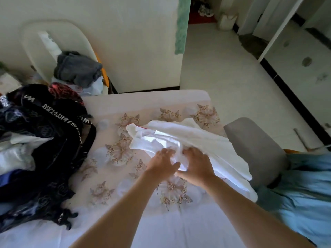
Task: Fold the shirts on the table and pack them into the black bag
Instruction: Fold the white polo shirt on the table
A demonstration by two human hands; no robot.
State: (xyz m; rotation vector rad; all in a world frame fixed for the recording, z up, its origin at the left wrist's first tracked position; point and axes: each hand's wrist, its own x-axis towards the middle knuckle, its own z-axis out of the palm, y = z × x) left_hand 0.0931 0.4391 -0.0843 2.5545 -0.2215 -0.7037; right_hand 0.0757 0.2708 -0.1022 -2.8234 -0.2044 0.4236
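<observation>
At centre-right of the tabletop [146, 102], which carries a pale floral print: white shirt [197, 135], unfolded and crumpled; one end bunched toward the far left, the other trailing over the tabletop's right edge toward the near side.

Hands: both on the near-middle part of the shirt, close together, forearms bare and reaching in from the bottom of the view.
- left hand [162, 161]: laid on the fabric, fingers spread and pointing away from the person, thumb reaching toward the other hand; whether it pinches the cloth or only rests on it, cannot tell.
- right hand [197, 164]: fingers curled over a bunched fold, thumb below it; grasping the shirt; a bright patch of cloth shows between the two thumbs.

Black bag [53, 140]: left side of the tabletop, well apart from the shirt; mouth open toward the near left; pale folded fabric [18, 153] visible inside; a black strap with white lettering [59, 111] lies across its top.

Surroundings: grey chair [256, 149] just beside the tabletop's right edge, the shirt's trailing end overlapping its seat in this view; blue garment [308, 185] to the right of that chair; dark grey clothing [77, 68] heaped on a white chair [44, 42] beyond the bag, against the wall.
</observation>
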